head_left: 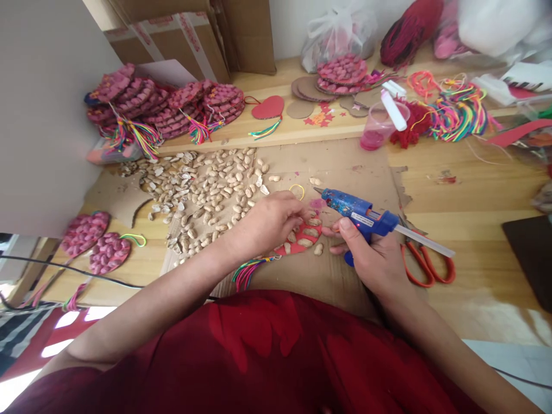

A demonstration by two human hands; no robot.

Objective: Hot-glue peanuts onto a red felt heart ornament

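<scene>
Beneath my left hand (276,218) lies a red piece (294,248) with peanuts on it, a yellow loop above and a multicoloured tassel (250,270) below. My left hand's fingers are bent together over the piece's left part; what they hold, if anything, is hidden. A blue glue gun (351,204) is gripped in my right hand (371,247), its nozzle pointing up and left, past the piece's upper right. A clear glue stick sticks out of its back. Many loose peanuts (211,190) cover the cardboard (328,276) left of the piece.
Red-handled scissors (426,264) lie right of my right hand. Finished peanut discs (159,106) are stacked at the back left, two more (109,253) at the left. A pink cup (382,126) and coloured threads (461,112) stand behind. A black cable (77,269) crosses the left.
</scene>
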